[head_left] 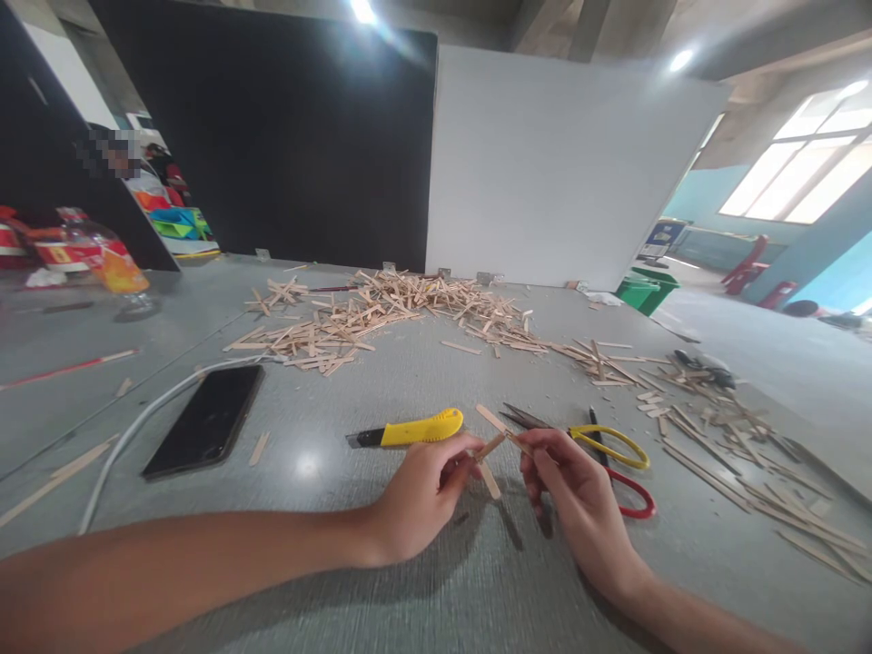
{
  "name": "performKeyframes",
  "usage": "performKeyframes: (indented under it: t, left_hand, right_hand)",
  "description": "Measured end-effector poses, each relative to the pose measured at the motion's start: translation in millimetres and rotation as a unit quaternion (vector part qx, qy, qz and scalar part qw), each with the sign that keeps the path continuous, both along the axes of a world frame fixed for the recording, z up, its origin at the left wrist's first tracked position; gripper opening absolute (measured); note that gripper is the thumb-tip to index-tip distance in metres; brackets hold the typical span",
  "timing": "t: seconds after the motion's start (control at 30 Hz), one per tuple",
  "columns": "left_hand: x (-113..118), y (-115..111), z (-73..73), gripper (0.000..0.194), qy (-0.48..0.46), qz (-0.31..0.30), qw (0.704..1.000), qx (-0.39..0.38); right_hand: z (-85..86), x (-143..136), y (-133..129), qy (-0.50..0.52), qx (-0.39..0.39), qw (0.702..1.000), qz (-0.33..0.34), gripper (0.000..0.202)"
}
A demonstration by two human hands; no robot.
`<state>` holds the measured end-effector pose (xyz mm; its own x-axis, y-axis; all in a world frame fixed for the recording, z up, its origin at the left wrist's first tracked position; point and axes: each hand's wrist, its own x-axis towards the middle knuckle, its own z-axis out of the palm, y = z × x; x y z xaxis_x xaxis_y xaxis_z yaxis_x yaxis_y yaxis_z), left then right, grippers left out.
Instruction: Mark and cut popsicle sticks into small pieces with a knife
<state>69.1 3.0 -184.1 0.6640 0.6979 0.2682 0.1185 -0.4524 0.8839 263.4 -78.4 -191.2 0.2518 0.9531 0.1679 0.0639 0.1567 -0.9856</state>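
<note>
Between my two hands are a few short wooden craft sticks (490, 481) that meet at angles; whether they are joined cannot be made out. My left hand (426, 486) pinches one side of them between thumb and fingers. On the other side, the fingertips of my right hand (569, 486) are closed on a stick end. Just beyond my left hand lies a yellow utility knife (422, 429), its blade end pointing left. Scissors (579, 430) with one yellow and one red handle loop lie partly hidden behind my right hand, with a dark pen-like tool (594, 420) across them.
A large heap of craft sticks (409, 300) lies along the partition boards. More sticks and cut pieces (742, 436) are scattered at right. A phone (208, 418) and white cable (115, 463) lie at left, a bottle (113, 263) farther back. A person (119, 159) is beyond the partition.
</note>
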Motion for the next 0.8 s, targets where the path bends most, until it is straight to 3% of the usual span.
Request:
performKeyframes:
  t: [0.4, 0.8]
  left_hand:
    - [0.2, -0.1, 2.2, 0.026, -0.005, -0.001, 1.000, 0.009]
    - [0.2, 0.6, 3.3, 0.029, -0.014, -0.008, 1.000, 0.026]
  right_hand:
    - [1.7, 2.7, 0.4, 0.060, -0.019, 0.997, 0.034, 0.029]
    - [-1.2, 1.3, 1.7, 0.053, -0.011, 0.998, 0.034, 0.030]
